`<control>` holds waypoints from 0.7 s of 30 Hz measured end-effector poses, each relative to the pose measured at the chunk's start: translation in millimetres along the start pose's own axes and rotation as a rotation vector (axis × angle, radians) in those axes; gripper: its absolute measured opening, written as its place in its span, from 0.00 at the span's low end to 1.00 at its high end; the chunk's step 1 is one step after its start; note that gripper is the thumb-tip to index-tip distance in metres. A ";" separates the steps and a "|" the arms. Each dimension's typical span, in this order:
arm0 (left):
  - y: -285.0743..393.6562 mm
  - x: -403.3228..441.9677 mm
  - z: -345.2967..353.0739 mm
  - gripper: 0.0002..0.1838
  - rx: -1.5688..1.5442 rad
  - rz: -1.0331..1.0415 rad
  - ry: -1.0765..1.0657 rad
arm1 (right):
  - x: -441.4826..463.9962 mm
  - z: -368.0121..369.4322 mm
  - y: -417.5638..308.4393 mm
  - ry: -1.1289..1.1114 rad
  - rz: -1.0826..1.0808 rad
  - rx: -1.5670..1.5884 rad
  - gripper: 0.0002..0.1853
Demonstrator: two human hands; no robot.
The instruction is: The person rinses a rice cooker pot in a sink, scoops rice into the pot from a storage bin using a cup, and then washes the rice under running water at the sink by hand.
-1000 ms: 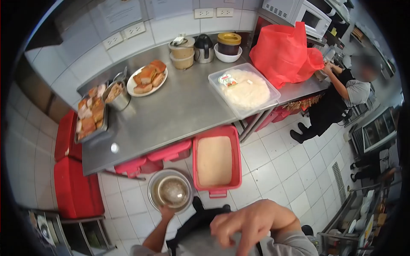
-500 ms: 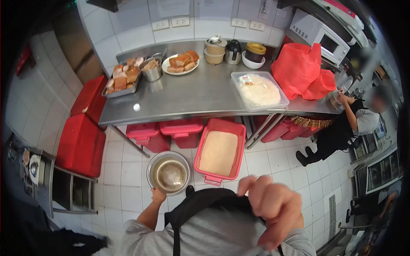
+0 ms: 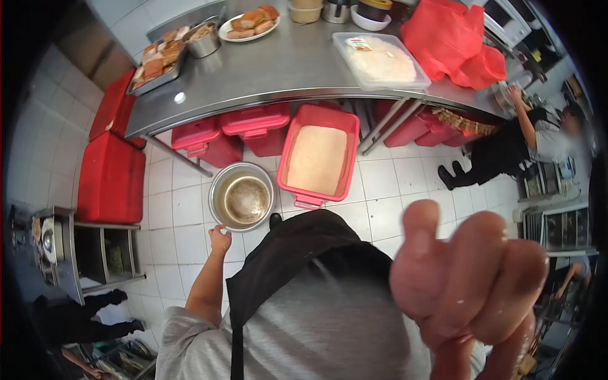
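Observation:
With my left hand (image 3: 220,239) I grip the near rim of a wide metal pot (image 3: 217,201), its fingers closed on the edge. The pot is upright at floor level, its inside bottom stained brown. Very near the camera on the right is my right hand (image 3: 465,278), fingers curled in and thumb raised, wet-looking, with nothing visible in it. Beside the pot stands a red plastic tub (image 3: 350,158) containing a pale beige, powdery layer (image 3: 316,159).
A steel table (image 3: 266,73) carries a tray of meat pieces (image 3: 158,62), a plate of meat (image 3: 253,25), a plastic container (image 3: 380,61) and a red bag (image 3: 443,41). Red lidded bins (image 3: 256,126) stand underneath. Another person (image 3: 506,142) works at right; dark-clothed legs (image 3: 95,316) show at left.
The view has tilted down, so the table sits higher in frame. My right hand has come nearer the camera, farther right. My left hand stays on the pot's rim.

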State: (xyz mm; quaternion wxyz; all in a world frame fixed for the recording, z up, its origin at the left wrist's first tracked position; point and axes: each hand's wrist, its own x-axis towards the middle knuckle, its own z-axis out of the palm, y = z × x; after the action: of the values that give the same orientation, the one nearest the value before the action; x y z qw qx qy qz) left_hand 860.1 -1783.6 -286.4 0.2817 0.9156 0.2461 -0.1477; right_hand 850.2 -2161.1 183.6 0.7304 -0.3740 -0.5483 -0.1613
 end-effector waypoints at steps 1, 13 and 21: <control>0.3 -1.8 2.4 0.19 0.007 0.018 -0.008 | -1.5 0.4 -1.3 0.011 0.006 -0.006 0.09; 7.4 12.6 13.7 0.17 0.046 0.072 -0.005 | 6.8 30.3 -17.8 0.394 0.255 -0.079 0.17; 14.4 19.2 15.1 0.18 0.097 0.114 -0.015 | 10.4 -7.8 15.4 -0.061 -0.061 0.210 0.09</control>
State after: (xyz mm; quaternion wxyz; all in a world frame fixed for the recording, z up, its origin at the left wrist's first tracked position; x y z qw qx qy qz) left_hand 881.7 -1795.8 -299.9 0.2468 0.9395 0.1839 -0.1501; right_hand 869.0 -2154.6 186.5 0.7433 -0.2833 -0.5953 -0.1134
